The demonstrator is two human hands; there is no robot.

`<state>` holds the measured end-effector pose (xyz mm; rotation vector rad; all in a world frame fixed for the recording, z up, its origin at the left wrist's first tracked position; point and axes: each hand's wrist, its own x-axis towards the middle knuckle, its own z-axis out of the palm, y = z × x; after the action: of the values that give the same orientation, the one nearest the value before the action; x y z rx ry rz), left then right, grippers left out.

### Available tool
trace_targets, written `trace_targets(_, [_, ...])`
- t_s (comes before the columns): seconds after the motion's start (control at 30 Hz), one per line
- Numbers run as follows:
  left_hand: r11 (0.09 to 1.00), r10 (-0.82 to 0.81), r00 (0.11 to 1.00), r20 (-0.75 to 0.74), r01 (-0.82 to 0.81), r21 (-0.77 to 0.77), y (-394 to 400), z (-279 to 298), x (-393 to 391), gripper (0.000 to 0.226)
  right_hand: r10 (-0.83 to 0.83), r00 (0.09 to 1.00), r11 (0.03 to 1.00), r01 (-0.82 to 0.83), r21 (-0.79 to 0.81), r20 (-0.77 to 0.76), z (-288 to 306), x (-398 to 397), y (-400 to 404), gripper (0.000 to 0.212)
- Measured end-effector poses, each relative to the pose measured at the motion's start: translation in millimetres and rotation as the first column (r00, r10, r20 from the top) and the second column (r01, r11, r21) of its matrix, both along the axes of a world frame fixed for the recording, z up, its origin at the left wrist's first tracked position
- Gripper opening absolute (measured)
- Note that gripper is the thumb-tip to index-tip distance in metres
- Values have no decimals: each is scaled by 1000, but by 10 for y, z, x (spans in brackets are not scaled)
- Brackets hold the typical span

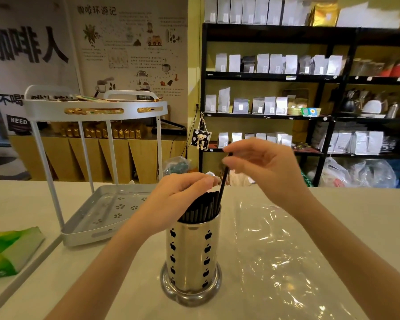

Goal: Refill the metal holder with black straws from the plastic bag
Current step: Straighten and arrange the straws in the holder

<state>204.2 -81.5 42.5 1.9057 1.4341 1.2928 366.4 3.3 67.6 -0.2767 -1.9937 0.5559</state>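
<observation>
Now a single black straw (224,179) is pinched by the right hand (261,165) above the cylindrical metal holder (192,255).
Bundled black straws (201,209) are pressed by the left hand's (180,195) curled fingers; grip unclear.

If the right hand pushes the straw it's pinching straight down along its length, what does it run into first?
Most likely the bundle of black straws already in the metal holder. The right hand pinches a single straw whose lower end already sits at the holder's right rim, beside the left hand.
</observation>
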Motion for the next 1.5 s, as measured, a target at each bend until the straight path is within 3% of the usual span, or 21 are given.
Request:
trace_targets(0.17, [1000,5,995,-95,-6,-4,49,76,49,19,-24,977,992,49,113,-214,517,54,-71,21])
trace_targets(0.33, [997,-26,997,74,21,69,63,180,5,19,-74,880,991,119,66,-469,816,191,-35,12])
trace_targets(0.47, [986,24,951,310,-73,149,5,302,-166,17,-117,830,987,36,-157,-545,651,246,101,10])
trace_targets(0.6, [947,107,866,488,-238,214,-66,414,-413,18,-176,877,928,-4,-372,-447,214,160,207,7])
trace_targets(0.77, [838,245,781,575,-469,280,-53,530,-588,21,-70,991,924,21,-383,-114,-283,-96,171,8])
trace_targets(0.9, [758,274,855,439,-473,449,-50,593,-515,27,-39,985,944,91,-317,166,-440,-224,130,20])
trace_targets(1.03, [824,286,947,145,-321,468,-20,460,-404,27,77,984,892,2,-452,158,-500,-208,103,38])
trace_targets(1.2, [918,241,968,-69,-204,340,47,156,-298,18,129,983,918,-68,-390,132,-552,-88,52,19])
trace_targets(1.37, [990,133,966,-222,-119,79,116,-18,-286,15,74,982,976,-37,-214,172,-595,-64,25,33])
trace_targets(1.5, [995,77,978,-196,-89,-53,111,-32,-298,18,18,986,984,12,-178,166,-608,-69,38,35])
